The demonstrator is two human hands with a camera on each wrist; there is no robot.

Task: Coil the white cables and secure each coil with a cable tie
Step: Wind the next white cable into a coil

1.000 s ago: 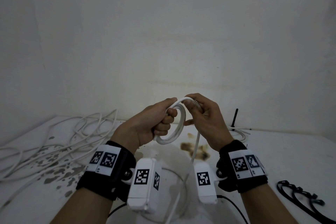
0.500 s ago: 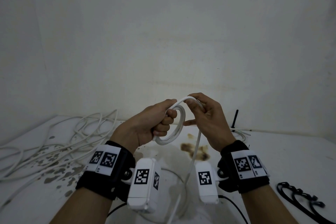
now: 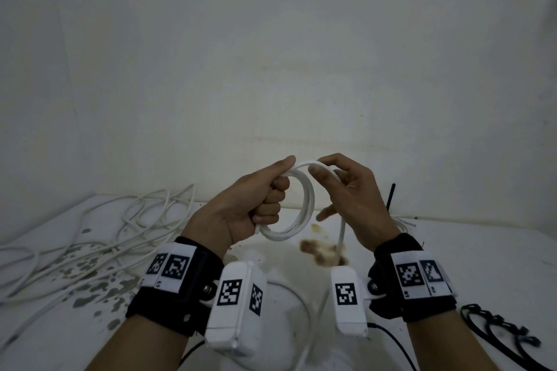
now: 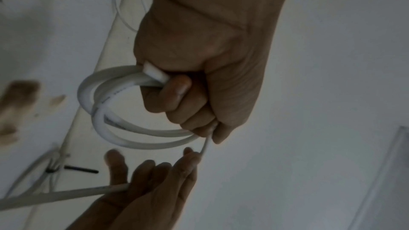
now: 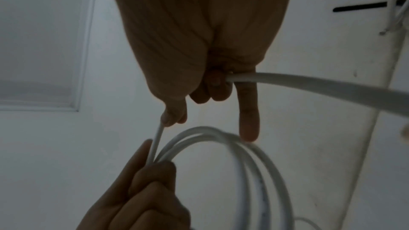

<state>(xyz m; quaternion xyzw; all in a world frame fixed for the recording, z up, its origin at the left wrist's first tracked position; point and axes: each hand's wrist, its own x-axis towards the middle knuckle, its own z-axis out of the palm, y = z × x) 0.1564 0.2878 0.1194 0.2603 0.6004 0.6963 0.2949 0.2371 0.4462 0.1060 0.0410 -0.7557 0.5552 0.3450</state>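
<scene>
The smooth white cable makes a round ring of loops, up in the air over the stained white table. The left hand squeezes the loops in a fist. The right hand pinches the loose end (it hangs down). More white cables lie tangled at the left.

left hand grips white coil; right hand pinches top strand (above table).
</scene>
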